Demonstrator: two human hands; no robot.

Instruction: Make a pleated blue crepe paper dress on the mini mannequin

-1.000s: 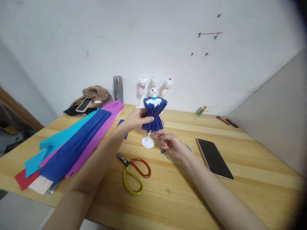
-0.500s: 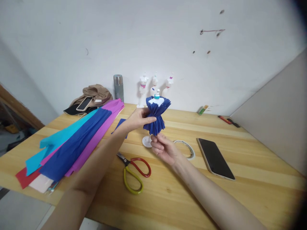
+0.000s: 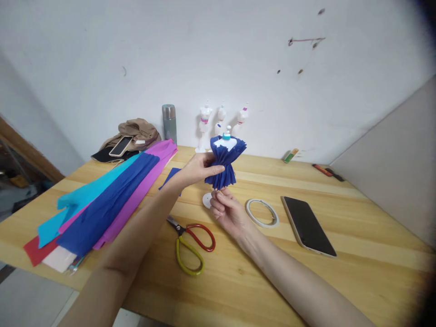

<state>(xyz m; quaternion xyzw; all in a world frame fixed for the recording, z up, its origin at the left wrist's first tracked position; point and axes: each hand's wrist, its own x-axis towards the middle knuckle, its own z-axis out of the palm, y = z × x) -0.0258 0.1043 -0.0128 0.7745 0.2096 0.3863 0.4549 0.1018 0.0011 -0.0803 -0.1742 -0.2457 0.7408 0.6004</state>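
On a pale wooden tabletop (image 3: 252, 277) with streaked, straight grain, a small white mannequin (image 3: 225, 144) is positioned at centre, its smooth, hard surface visible at neck and upper chest, with a glossy turquoise band (image 3: 226, 136) around the neck. A dark blue pleated garment (image 3: 229, 157) surrounds the torso; the material is thin and crinkled, cinched at the waist, flared above and below, with a ragged upper edge. The mannequin leans slightly to the right; its round white base (image 3: 206, 200) is partly hidden, and contact with the tabletop cannot be determined. The left hand (image 3: 199, 171) is closed around the garment's waist, thumb laid flat across the front, remaining fingers passing behind. The right hand (image 3: 229, 211) is half closed directly beneath the hem, fingers curled and thumb near the index finger; whether it pinches the hem or the stem cannot be told. Near the right hand lies a flat, pale ring-shaped roll (image 3: 250, 210). Scissors (image 3: 180, 230) with metal blades and looped handles, one red and one yellow, lie in front of the mannequin. To the left, soft, creased sheets (image 3: 109, 204) overlap in turquoise, blue, magenta, red and pale pink.
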